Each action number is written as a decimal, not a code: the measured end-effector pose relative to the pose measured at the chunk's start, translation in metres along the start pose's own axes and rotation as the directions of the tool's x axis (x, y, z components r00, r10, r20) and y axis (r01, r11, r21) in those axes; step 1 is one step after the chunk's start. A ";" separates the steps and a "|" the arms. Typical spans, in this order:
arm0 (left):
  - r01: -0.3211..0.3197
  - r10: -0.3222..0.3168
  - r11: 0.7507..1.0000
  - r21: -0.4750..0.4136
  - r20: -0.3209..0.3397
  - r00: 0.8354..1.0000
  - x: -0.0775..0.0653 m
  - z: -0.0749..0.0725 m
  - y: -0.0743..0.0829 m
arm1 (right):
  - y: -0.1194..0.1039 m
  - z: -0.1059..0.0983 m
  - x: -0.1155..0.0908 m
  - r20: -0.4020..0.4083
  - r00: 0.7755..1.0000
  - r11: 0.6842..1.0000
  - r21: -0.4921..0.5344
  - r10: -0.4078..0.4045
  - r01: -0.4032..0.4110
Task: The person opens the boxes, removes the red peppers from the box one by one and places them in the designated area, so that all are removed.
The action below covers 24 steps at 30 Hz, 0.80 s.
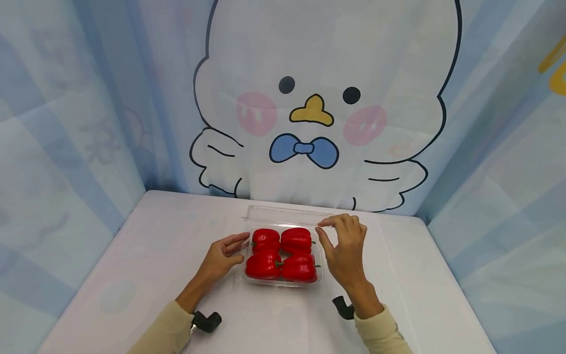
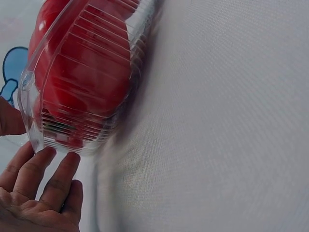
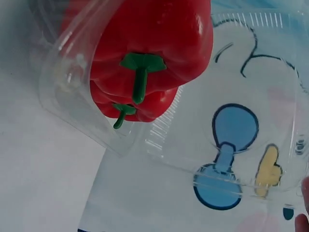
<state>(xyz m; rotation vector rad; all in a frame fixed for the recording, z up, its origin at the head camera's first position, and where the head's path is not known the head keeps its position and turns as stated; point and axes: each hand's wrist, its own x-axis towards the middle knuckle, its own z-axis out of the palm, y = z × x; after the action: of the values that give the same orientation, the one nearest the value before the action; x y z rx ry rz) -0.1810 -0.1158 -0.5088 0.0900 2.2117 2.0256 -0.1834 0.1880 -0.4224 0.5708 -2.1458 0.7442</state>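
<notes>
Several red bell peppers point(image 1: 299, 268) with green stems lie in a clear plastic clamshell box point(image 1: 283, 282), whose lid point(image 1: 283, 215) is raised at the back. At the box's left end, my left hand point(image 1: 223, 255) touches the wall with loosely bent fingers. In the left wrist view its thumb point(image 2: 9, 118) is right at the rim and its fingertips point(image 2: 72, 157) are against the ribbed end wall. My right hand point(image 1: 347, 246) pinches at the lid's right edge, thumb and forefinger nearly meeting. Only its fingertips point(image 3: 303, 223) show in the right wrist view, beside the lid's corner.
The box stands on a white-covered table point(image 1: 283, 319), towards its back edge. Behind it hangs a curtain point(image 1: 309, 49) printed with a cartoon bird, and more pale blue cloth point(image 1: 66, 147) closes off both sides. Black wrist mounts point(image 1: 207, 322) stick out from both forearms.
</notes>
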 end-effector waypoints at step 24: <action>0.000 0.000 1.000 -0.009 -0.001 1.000 0.001 0.001 -0.003 | 0.031 0.003 0.023 0.098 0.963 0.946 0.187 0.249 -0.264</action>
<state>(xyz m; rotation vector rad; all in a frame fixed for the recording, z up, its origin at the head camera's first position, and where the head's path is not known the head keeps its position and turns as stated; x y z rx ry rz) -0.1818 -0.1152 -0.5118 0.0884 2.2027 2.0359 -0.2180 0.2047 -0.4156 0.4296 -2.2551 1.1066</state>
